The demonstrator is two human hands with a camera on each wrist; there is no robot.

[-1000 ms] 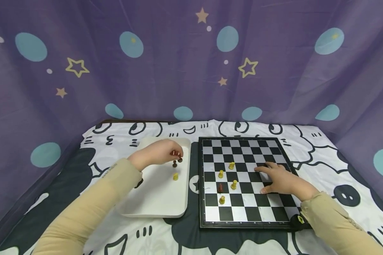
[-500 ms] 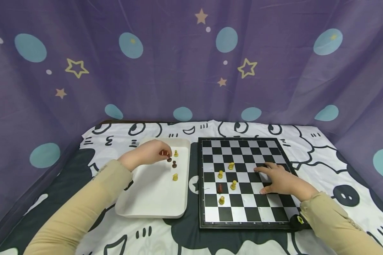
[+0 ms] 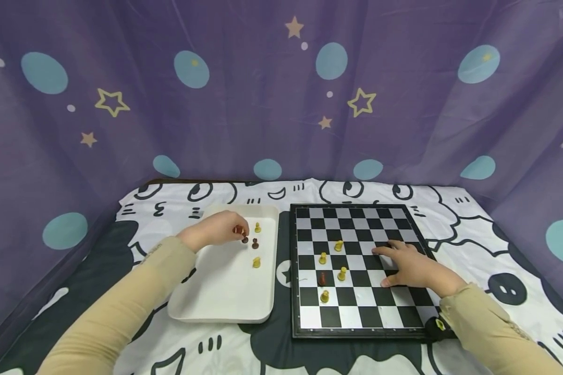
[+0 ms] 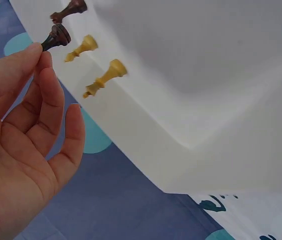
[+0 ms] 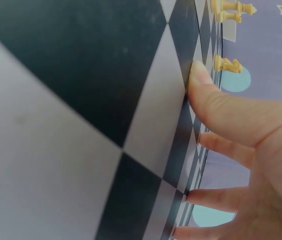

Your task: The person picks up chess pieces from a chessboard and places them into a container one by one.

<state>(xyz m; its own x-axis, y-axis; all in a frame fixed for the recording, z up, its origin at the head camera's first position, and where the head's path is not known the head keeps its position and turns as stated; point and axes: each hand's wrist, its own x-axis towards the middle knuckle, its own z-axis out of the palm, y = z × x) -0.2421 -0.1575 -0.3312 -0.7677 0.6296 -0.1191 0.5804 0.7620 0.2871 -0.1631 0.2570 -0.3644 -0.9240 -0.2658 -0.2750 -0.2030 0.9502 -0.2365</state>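
Observation:
My left hand [image 3: 218, 228] pinches a dark brown chess piece [image 4: 57, 36] between thumb and fingers, over the white tray [image 3: 225, 307]. Its other fingers are loosely bent. In the tray stand a yellow chess piece [image 3: 257, 227], a second brown chess piece [image 3: 255, 243] and another yellow chess piece [image 3: 256, 262], all right of the hand. My right hand [image 3: 410, 266] rests on the right half of the chessboard [image 3: 368, 297] with fingers spread, holding nothing. Left of it on the board are several yellow pieces, among them a rook [image 3: 342, 273], and one reddish-brown piece [image 3: 322, 279].
Tray and board lie side by side on a black-and-white cartoon cloth [image 3: 225, 359], with a narrow gap between them. A dark object [image 3: 435, 328] with a yellow mark is at the board's near right corner, partly behind the sleeve. A purple curtain [image 3: 262, 125] hangs behind.
My left hand has moved left within the tray, still pinching the brown piece, and the far yellow piece has come into view. The right hand stays in place on the board.

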